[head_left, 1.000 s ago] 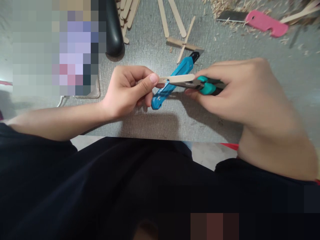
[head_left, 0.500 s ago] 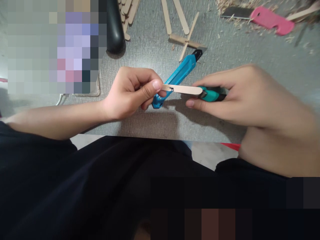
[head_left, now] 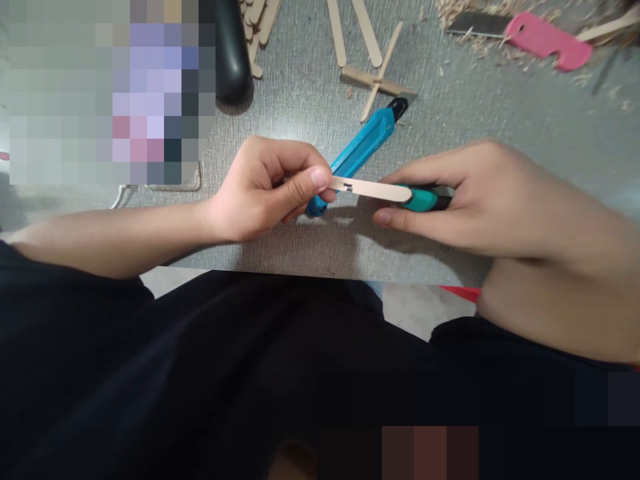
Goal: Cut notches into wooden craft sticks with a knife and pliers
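Observation:
My left hand [head_left: 265, 190] pinches one end of a pale wooden craft stick [head_left: 373, 189] between thumb and fingers, holding it level over the grey table. My right hand [head_left: 493, 200] is closed round the teal-handled pliers [head_left: 425, 198], whose metal tip shows at the stick close to my left thumb. A blue utility knife [head_left: 363, 148] lies on the table slantwise just behind the stick, its black tip pointing to the upper right.
Loose craft sticks [head_left: 357, 30] and a small glued cross of sticks [head_left: 377, 80] lie at the back. A pink-handled tool [head_left: 547, 40] rests among wood shavings at the top right. A black rounded object [head_left: 230, 50] stands at the top, left of centre. The table's front edge [head_left: 310, 270] runs near my lap.
Both hands have dropped slightly toward the table's front edge. The pliers have slid along the stick, so their tip now sits near my left thumb instead of at the stick's right end.

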{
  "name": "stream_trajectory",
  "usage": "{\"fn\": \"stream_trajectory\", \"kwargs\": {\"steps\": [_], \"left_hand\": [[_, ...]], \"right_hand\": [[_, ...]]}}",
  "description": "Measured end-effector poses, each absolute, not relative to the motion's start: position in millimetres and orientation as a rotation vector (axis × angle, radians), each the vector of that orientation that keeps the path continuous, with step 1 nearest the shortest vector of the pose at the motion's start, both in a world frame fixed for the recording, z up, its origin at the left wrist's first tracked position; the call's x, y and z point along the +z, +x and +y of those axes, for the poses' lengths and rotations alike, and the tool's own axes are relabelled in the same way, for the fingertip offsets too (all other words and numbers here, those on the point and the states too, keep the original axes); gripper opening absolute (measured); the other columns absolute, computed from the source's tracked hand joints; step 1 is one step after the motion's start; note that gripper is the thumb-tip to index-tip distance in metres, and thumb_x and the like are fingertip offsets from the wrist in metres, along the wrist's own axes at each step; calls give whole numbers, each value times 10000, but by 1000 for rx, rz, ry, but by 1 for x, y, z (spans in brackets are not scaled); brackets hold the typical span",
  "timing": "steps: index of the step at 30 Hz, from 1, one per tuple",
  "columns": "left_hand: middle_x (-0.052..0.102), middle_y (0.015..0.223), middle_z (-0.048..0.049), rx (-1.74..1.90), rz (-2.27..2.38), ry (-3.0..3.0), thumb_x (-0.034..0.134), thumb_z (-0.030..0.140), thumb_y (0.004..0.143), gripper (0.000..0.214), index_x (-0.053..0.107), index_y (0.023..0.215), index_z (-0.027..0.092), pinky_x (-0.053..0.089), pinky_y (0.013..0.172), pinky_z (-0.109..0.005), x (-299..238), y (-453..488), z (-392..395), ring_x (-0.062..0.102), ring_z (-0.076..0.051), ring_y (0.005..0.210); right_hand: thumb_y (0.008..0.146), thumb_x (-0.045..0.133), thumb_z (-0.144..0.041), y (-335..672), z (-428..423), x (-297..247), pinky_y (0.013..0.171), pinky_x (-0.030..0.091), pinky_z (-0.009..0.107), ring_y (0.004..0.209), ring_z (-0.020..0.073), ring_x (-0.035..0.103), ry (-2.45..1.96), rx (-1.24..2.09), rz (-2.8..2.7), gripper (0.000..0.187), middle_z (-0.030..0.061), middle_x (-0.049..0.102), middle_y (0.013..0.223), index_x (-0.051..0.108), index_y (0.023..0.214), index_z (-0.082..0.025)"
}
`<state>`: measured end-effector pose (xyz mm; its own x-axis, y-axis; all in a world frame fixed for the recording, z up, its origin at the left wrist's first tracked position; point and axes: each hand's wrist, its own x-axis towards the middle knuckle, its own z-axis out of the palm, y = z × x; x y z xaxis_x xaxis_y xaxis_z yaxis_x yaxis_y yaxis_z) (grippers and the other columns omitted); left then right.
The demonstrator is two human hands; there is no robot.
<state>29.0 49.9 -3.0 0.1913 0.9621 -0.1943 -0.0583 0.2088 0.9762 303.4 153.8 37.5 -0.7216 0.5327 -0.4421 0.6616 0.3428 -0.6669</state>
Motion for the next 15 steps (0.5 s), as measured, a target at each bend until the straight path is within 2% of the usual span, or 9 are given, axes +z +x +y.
{"fn": "stream_trajectory", "kwargs": {"steps": [4, 8, 11, 15], "left_hand": [[579, 549, -3, 958, 1082, 1117, 954, 794, 904, 574, 805, 795, 251, 385, 479, -314, -5, 27, 50, 515, -140, 500], [618, 588, -22, 984, 1077, 1143, 971, 681, 933, 501, 818, 788, 227, 413, 499, -310, -3, 26, 51, 555, -144, 545], [589, 567, -9, 1005, 1086, 1152, 970, 621, 946, 467, 811, 784, 213, 413, 483, -295, -1, 27, 51, 565, -143, 538], [520, 512, 32, 1103, 1012, 1190, 922, 620, 997, 478, 791, 791, 208, 292, 408, -272, -5, 30, 51, 462, -102, 456]], "right_hand": [[941, 784, -799, 303, 153, 39, 481, 408, 325, 540, 160, 536, 1075, -1328, 2443, 557, -9, 660, 631, 915, 966, -259], [932, 788, -678, 303, 152, 40, 465, 401, 318, 517, 159, 534, 1095, -1330, 2392, 430, -18, 648, 612, 906, 951, -265], [914, 818, -630, 302, 152, 41, 457, 400, 317, 506, 166, 543, 1099, -1353, 2313, 369, -21, 643, 601, 876, 923, -266], [920, 789, -684, 301, 152, 42, 478, 434, 327, 543, 185, 589, 1110, -1414, 2180, 432, 3, 689, 653, 844, 908, -256]]}}
